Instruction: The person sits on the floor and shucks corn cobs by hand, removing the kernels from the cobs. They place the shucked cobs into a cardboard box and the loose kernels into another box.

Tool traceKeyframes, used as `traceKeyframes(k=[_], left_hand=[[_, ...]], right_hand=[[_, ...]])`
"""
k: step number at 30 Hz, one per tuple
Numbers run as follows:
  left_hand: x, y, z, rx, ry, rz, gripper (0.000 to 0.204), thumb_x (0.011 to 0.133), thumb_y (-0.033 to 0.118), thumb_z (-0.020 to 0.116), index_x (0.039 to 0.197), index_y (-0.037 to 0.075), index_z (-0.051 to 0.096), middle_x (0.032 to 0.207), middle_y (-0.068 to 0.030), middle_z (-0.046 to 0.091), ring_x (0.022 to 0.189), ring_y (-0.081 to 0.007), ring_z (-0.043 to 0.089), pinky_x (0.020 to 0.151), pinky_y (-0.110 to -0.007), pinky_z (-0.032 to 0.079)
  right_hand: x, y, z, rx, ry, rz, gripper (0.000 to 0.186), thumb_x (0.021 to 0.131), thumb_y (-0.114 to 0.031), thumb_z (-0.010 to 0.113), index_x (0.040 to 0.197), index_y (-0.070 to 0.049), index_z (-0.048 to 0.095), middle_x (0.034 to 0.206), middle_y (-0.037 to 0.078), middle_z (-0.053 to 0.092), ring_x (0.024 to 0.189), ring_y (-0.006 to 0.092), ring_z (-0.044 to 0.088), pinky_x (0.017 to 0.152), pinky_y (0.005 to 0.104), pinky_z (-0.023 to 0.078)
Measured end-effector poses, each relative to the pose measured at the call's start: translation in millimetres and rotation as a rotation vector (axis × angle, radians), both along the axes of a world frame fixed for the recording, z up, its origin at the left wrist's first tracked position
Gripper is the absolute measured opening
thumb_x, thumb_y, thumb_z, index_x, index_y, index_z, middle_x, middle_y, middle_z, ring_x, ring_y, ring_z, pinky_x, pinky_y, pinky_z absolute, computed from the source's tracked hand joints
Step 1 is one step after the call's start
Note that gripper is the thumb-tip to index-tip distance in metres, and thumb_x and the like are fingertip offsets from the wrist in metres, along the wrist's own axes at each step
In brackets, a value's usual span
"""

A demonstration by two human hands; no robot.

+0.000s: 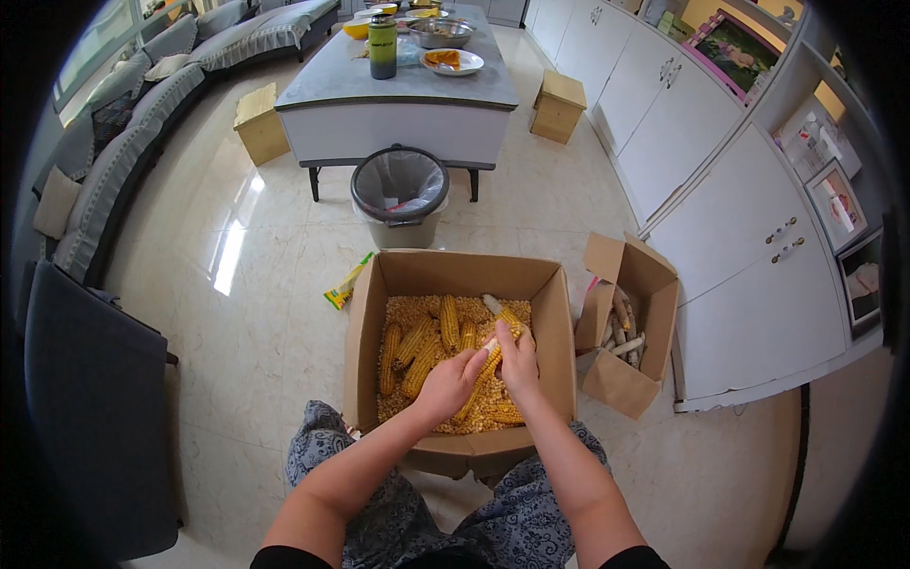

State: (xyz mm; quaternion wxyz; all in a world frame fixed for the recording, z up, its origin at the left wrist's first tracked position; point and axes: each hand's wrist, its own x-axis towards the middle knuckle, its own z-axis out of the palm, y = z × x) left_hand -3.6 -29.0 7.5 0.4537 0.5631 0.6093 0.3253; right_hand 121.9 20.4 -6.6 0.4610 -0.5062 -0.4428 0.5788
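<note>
Over a large open cardboard box, both my hands are closed around one ear of corn, partly stripped, with a pale bare patch near its upper end. My left hand grips it from the left side. My right hand wraps it from the right, thumb laid along it. Loose yellow kernels cover the box's bottom. Several whole ears lie on them, left of and beyond my hands. Another ear with a whitish tip rests just past my right hand.
To the right, a smaller open box holds several bare cobs. A lined trash bin stands behind the large box, before a grey-topped table. A green-yellow packet lies on the floor. White cabinets run along the right.
</note>
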Motion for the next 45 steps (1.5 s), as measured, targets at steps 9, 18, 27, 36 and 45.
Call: traceKeyframes(k=[9,18,27,36,45], left_hand=[[-2.0,4.8,-18.4,-0.090,-0.099,0.067,0.048,0.094,0.037,0.037,0.085,-0.006,0.056,0.071,-0.0235,0.055,0.063,-0.0256,0.052,0.064,-0.038,0.042],[0.6,2.0,-6.0,-0.037,0.021,-0.116,0.048,0.094,0.039,0.036,0.089,-0.004,0.057,0.073,-0.0201,0.057,0.068,-0.0296,0.055,0.066,-0.039,0.042],[1.5,1.5,-13.0,-0.194,-0.117,0.000,0.049,0.094,0.037,0.036,0.086,-0.006,0.057,0.066,-0.0203,0.056,0.063,-0.0319,0.056,0.062,-0.040,0.043],[-7.0,5.6,-50.1,-0.158,-0.236,0.055,0.051,0.093,0.042,0.037,0.088,-0.005,0.057,0.070,-0.0206,0.058,0.064,-0.0291,0.058,0.065,-0.039,0.044],[-3.2,-5.5,-9.6,-0.048,0.023,-0.094,0.051,0.092,0.044,0.033,0.091,-0.001,0.057,0.075,-0.0246,0.057,0.074,-0.0403,0.056,0.068,-0.045,0.043]], right_hand=[[1.0,-5.0,-14.1,0.178,-0.118,-0.030,0.033,0.089,-0.031,0.053,0.094,0.001,0.045,0.079,0.009,0.055,0.072,0.0147,0.054,0.065,0.0266,0.043],[17.8,10.0,-13.7,0.040,-0.106,-0.144,0.035,0.088,-0.042,0.051,0.091,-0.007,0.044,0.072,0.001,0.054,0.054,0.0072,0.051,0.037,0.0191,0.037],[15.9,4.2,-16.4,0.097,-0.132,-0.111,0.036,0.089,-0.034,0.053,0.095,0.001,0.046,0.082,0.008,0.055,0.074,0.0157,0.053,0.066,0.0284,0.043],[13.6,2.5,-5.7,0.068,-0.063,-0.105,0.035,0.089,-0.033,0.054,0.094,0.001,0.046,0.082,0.009,0.054,0.073,0.0147,0.052,0.065,0.0275,0.042],[23.0,13.7,-20.0,0.047,-0.116,-0.196,0.035,0.088,-0.039,0.052,0.090,-0.007,0.041,0.068,0.002,0.050,0.047,0.0088,0.047,0.034,0.0219,0.033]])
